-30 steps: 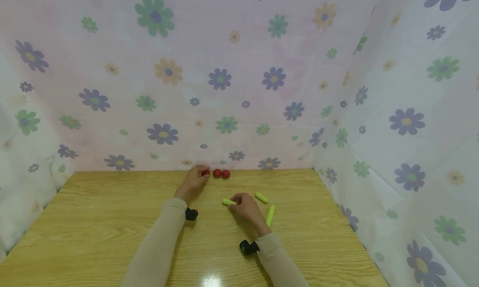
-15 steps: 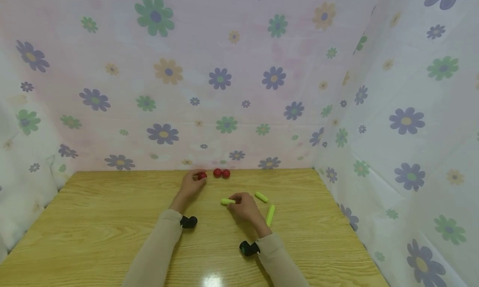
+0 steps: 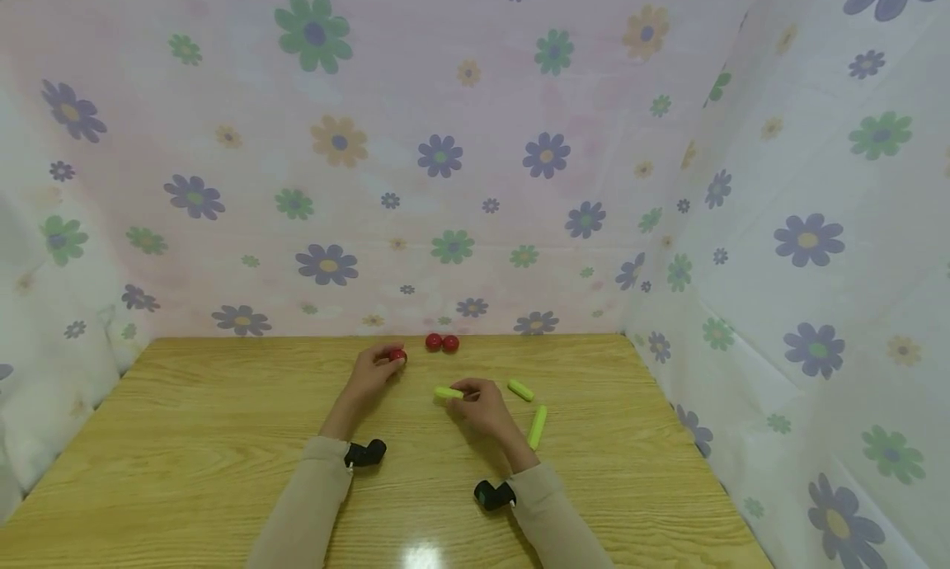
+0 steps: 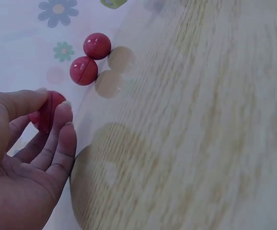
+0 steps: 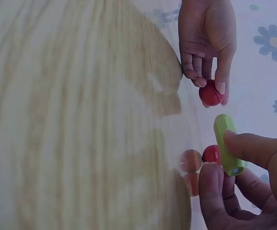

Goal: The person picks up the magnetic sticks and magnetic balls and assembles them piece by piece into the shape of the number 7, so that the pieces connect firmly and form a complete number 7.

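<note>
My left hand (image 3: 365, 381) pinches a red ball (image 4: 44, 115) between thumb and fingers at the back of the table; the left wrist view shows a seam line around the ball. My right hand (image 3: 486, 409) holds a short, ribbed, yellow-green stick (image 5: 222, 125) between thumb and fingers, its tip pointing left toward the left hand. Behind the hands, two more red balls (image 3: 434, 342) sit side by side against the back edge. To the right of my right hand lie a short yellow-green stick (image 3: 520, 390) and a longer one (image 3: 538, 427).
The wood-grain table (image 3: 185, 437) reaches back to a flower-patterned cloth (image 3: 393, 124). Similar cloth hangs on the left and right sides. Black wrist cameras (image 3: 366, 453) jut inward from both sleeves.
My left hand has drawn back toward me and slightly left with the red ball, away from the other two. My right hand has shifted only slightly, still holding its stick.
</note>
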Demonstrator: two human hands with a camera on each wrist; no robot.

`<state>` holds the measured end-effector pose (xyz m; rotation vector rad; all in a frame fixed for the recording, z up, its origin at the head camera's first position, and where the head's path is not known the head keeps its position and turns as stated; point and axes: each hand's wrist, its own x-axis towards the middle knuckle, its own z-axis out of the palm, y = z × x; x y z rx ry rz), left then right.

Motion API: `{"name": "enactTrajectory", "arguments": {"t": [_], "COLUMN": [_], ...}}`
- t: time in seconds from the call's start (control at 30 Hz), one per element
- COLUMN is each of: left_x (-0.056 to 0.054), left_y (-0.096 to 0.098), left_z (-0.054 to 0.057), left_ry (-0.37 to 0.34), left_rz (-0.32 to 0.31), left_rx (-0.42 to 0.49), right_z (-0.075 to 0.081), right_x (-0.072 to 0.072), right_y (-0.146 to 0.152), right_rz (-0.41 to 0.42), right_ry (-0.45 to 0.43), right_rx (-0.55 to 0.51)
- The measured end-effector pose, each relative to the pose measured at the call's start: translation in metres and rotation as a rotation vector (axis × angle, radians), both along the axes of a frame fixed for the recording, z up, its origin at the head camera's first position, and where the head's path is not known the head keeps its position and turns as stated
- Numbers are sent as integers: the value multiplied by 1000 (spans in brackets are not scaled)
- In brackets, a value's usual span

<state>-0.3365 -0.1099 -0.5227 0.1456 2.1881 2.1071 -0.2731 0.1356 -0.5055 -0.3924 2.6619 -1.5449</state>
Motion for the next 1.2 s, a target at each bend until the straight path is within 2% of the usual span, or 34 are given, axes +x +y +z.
{"name": "enactTrajectory", "arguments": {"t": [0.2, 0.37, 0.47, 0.6, 0.7, 0.97, 1.2], "left_x": [12, 19, 21, 24, 24, 27, 34], "left_y": [-4, -5, -4, -2, 1, 4, 6], "left_z": [0, -3, -6, -10, -11, -13, -17], "left_ry": [-1, -25, -40, -31, -27, -12, 48], "left_rz": [-48, -47, -49, -56, -62, -80, -114], "left_rx": [16, 78, 114, 139, 147, 127, 56], "right_z": [-6, -11, -14, -16, -15, -14, -14], "right_x": [-1, -3, -4, -5, -5, -10, -15], "right_y": [-5, -10, -14, -18, -22, -25, -27], "right_rz": [-46, -85, -77, -53, -50, -64, -96], "right_ry": [-41, -60, -83, -170, -219, -282, -305], "right_rx": [-99, -203, -281, -400, -434, -424, -385]}}
